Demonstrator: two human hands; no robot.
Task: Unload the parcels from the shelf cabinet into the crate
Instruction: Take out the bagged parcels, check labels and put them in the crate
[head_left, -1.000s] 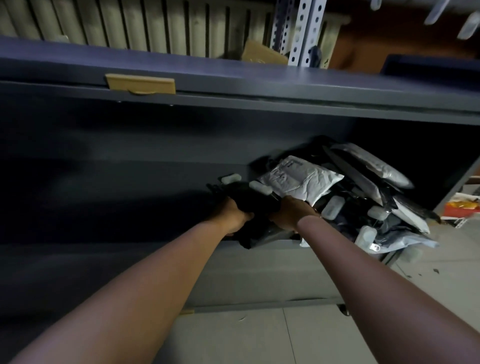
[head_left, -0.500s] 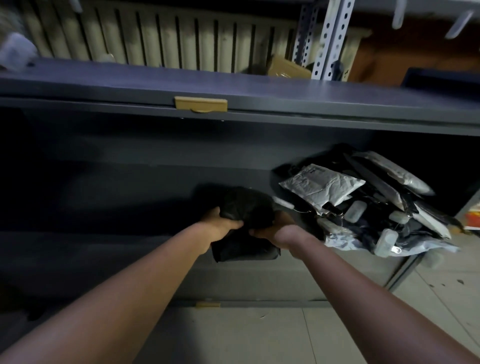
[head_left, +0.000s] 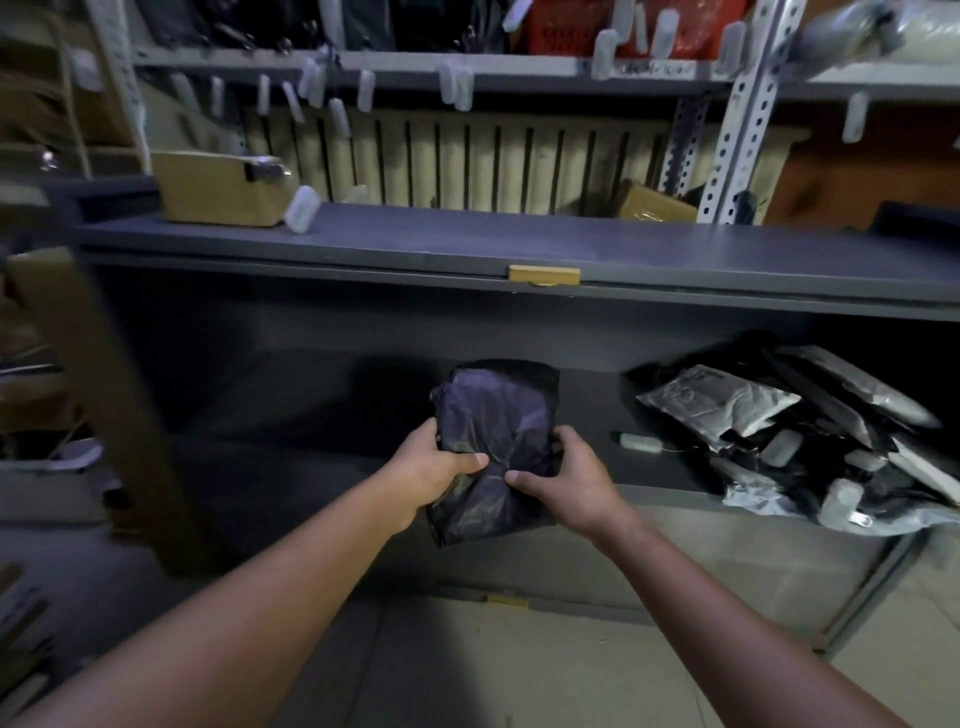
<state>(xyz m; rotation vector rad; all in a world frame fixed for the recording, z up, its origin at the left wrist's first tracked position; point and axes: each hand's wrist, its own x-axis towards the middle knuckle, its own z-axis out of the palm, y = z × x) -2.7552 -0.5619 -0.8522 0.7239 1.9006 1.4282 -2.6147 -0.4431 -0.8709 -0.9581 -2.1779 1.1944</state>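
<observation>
The black parcel (head_left: 493, 431) is held in the air between both hands, just in front of the open cabinet (head_left: 467, 244) and at the height of its lower shelf (head_left: 291, 410). Its long axis runs away from the person and a little upward. The near end hangs below the hands and the far end stands above them. The left hand (head_left: 434, 470) grips the left edge and the right hand (head_left: 569, 483) grips the right edge, both with fingers curled round the plastic and thumbs pressed on the top face. Both hands are equally near, so the carry can go to either side. No crate that I can take for the target is in view, so I think the person must turn away from the cabinet to find it. A pile of parcels (head_left: 779, 415) lies at the right end of the shelf, well apart from the hands. Below is a tiled floor (head_left: 519, 670), and a cardboard box (head_left: 213, 189) stands on the cabinet top.
</observation>
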